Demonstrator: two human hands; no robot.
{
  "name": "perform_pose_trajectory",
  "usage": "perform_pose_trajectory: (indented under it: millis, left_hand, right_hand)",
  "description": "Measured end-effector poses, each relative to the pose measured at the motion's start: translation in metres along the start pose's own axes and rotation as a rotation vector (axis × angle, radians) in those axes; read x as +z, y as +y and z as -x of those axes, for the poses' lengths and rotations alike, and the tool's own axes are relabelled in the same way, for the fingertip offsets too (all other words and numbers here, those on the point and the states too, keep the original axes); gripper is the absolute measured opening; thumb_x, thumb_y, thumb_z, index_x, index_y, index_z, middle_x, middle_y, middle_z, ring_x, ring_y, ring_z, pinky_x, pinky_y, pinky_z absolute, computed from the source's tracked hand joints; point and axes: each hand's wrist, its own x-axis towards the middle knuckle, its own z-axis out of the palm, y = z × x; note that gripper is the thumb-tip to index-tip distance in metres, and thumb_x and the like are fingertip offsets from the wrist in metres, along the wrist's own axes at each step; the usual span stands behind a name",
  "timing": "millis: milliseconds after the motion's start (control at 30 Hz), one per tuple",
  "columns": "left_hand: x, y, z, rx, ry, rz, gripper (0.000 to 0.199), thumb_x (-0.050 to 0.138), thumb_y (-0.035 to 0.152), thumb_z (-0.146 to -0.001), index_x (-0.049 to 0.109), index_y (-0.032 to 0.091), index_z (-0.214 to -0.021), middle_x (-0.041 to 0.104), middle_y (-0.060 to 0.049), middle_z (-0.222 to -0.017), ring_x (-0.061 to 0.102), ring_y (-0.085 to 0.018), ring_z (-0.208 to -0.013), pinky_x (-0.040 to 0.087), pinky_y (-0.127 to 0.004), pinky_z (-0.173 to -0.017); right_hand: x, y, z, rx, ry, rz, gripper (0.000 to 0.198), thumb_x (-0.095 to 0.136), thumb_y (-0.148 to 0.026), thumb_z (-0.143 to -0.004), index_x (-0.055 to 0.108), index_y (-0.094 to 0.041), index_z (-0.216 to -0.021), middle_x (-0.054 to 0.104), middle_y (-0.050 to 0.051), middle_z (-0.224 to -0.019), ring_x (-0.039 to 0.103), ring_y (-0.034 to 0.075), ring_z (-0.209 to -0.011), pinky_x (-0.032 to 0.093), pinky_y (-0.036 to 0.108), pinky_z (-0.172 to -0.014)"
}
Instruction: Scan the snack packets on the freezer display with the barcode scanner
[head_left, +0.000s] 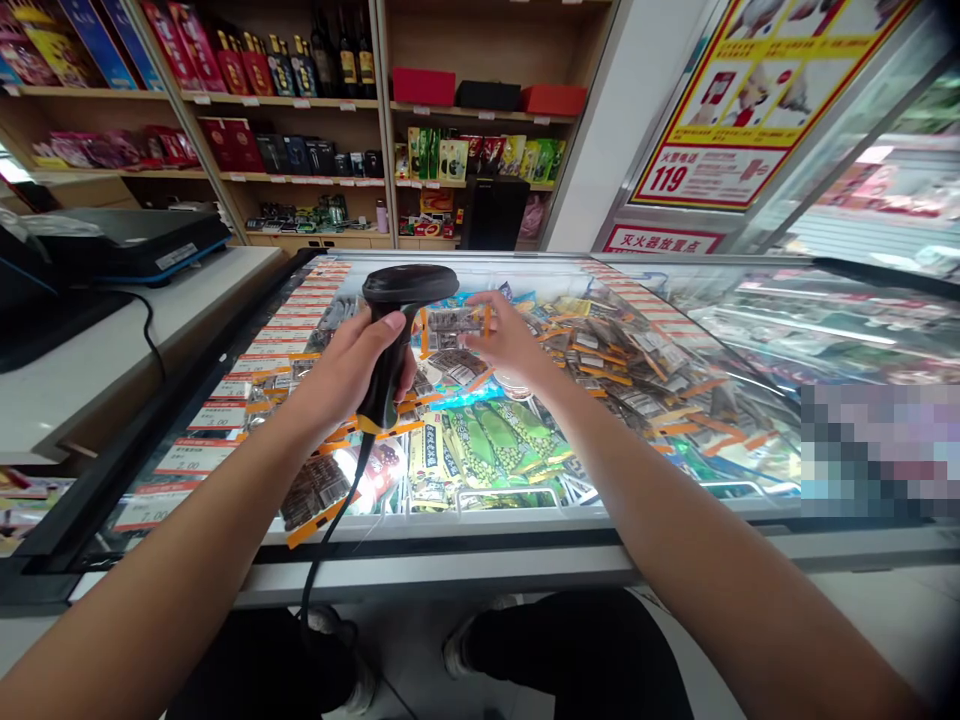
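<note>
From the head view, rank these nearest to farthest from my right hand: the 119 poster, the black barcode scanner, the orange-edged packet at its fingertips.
From your right hand:
1. Orange-edged packet: held at its left.
2. Black barcode scanner: farther left, in your left hand.
3. 119 poster: beyond, to the right.

Bright, cool white light fills the freezer [465,580] at centre, flaring to near white left of its lower middle. The scanner [409,287] stands out dark against it. Reflections streak the glass [739,350] at right, where the background blurs. The shelves [480,45] along the top are dimmer; the trousers [600,650] below sink nearly to black. Wide-angle distortion tilts the poster [739,120] at upper right. Vignetting darkens the right corners; coarse pixelation masks a right-edge patch.
</note>
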Motion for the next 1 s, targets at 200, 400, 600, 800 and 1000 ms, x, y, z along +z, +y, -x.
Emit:
perform_pose_trajectory:
  millis: [200, 400, 600, 800, 1000]
  left_hand:
    - [-0.005, 0.008, 0.005, -0.084, -0.136, -0.137, 0.033, 0.062, 0.054, -0.097, 0.052, 0.023, -0.093, 0.062, 0.001, -0.057, 0.054, -0.014, -0.043, 0.042, -0.026, -0.042]
    - [-0.01, 0.002, 0.005, -0.069, -0.238, -0.221, 0.034, 0.061, 0.052, -0.1, 0.054, 0.022, -0.086, 0.064, 0.001, -0.058, 0.057, -0.014, -0.047, 0.046, -0.026, -0.048]
    - [-0.008, -0.004, 0.003, -0.031, -0.307, -0.273, 0.031, 0.064, 0.049, -0.098, 0.059, 0.021, -0.086, 0.065, 0.0, -0.061, 0.059, -0.015, -0.052, 0.047, -0.027, -0.053]
    - [-0.006, -0.005, 0.005, -0.017, -0.383, -0.306, 0.034, 0.061, 0.053, -0.1, 0.06, 0.021, -0.088, 0.066, 0.0, -0.063, 0.061, -0.016, -0.055, 0.047, -0.027, -0.056]
    - [-0.005, -0.002, 0.006, -0.019, -0.395, -0.279, 0.033, 0.062, 0.05, -0.1, 0.059, 0.021, -0.085, 0.065, 0.0, -0.063, 0.059, -0.014, -0.055, 0.046, -0.027, -0.056]
  right_hand:
    - [-0.031, 0.003, -0.01, 0.077, 0.052, -0.411, 0.073, 0.087, -0.043, -0.08, 0.053, -0.027, -0.142, 0.061, -0.003, -0.081, 0.059, 0.02, -0.069, 0.052, 0.035, -0.067]
    - [-0.04, 0.005, -0.018, 0.126, 0.184, -0.61, 0.035, 0.088, -0.038, -0.078, 0.067, -0.022, -0.102, 0.048, -0.005, -0.075, 0.048, 0.012, -0.064, 0.045, 0.027, -0.059]
    - [-0.037, 0.001, -0.017, 0.196, 0.181, -0.638, 0.023, 0.083, -0.032, -0.082, 0.065, -0.021, -0.092, 0.052, -0.004, -0.077, 0.054, 0.012, -0.069, 0.048, 0.027, -0.063]
    - [-0.033, 0.0, -0.015, 0.202, 0.172, -0.59, 0.025, 0.085, -0.034, -0.081, 0.067, -0.021, -0.092, 0.05, -0.004, -0.076, 0.054, 0.012, -0.068, 0.049, 0.027, -0.063]
    - [-0.033, 0.003, -0.017, 0.212, 0.187, -0.585, 0.02, 0.083, -0.03, -0.081, 0.068, -0.021, -0.091, 0.05, -0.005, -0.072, 0.052, 0.012, -0.064, 0.046, 0.026, -0.06]
